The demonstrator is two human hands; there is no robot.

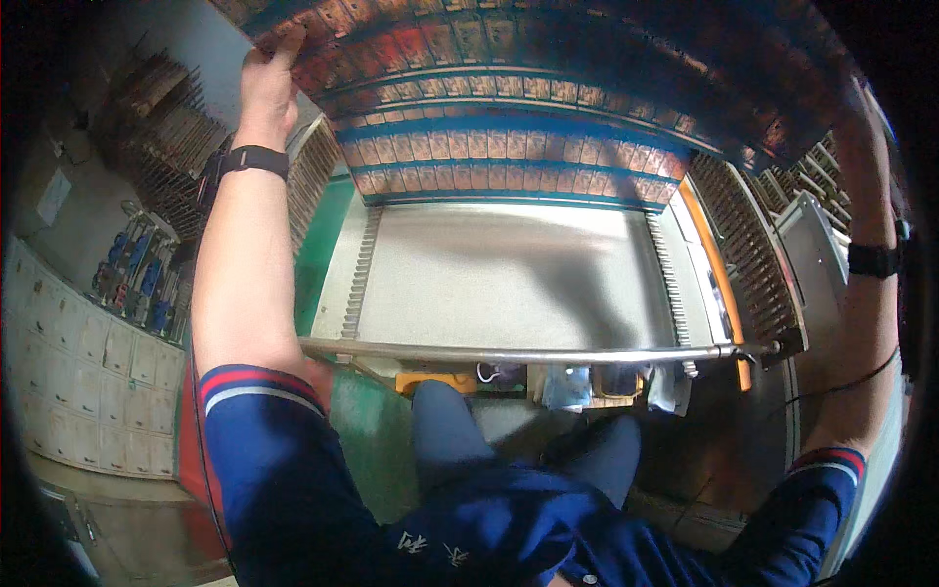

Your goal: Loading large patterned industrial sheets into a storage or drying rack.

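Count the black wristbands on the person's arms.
2: one black wristband on the left wrist, below the left hand gripping the printed sheet; another black wristband on the right forearm.

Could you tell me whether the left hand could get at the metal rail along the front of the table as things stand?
Probably not at once: the left hand grips the upper left edge of the large printed sheet. Once it let go, the way down to the metal rail looks open.

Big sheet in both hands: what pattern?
The sheet shows rows of small orange-brown printed panels divided by blue bands; head view.
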